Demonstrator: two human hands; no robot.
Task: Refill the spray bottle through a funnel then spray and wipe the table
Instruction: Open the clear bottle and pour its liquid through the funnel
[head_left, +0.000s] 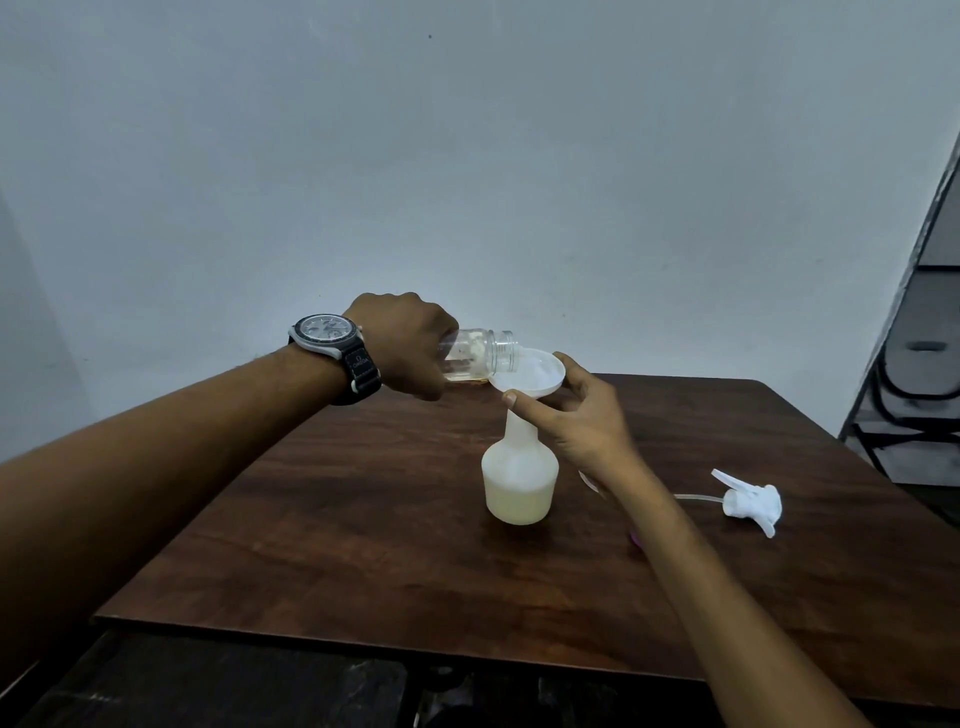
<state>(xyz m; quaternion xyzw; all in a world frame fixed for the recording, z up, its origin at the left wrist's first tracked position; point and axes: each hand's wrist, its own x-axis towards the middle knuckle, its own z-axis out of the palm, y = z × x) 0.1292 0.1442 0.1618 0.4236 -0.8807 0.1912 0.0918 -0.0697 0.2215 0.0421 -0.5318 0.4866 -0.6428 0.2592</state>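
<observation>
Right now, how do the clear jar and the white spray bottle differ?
Clear plastic jar is see-through; white plastic spray bottle is opaque. The jar is tipped, in the grip of the left hand; the bottle stands upright on the wooden table, white funnel in its neck. Both are uncapped, holding yellowish liquid.

The brand name OMEGA is printed in pale letters on the dark strap (359, 370) of the watch (326, 332) worn at the wrist of the left hand (405, 345). The markings on its dial are too small to be read.
</observation>
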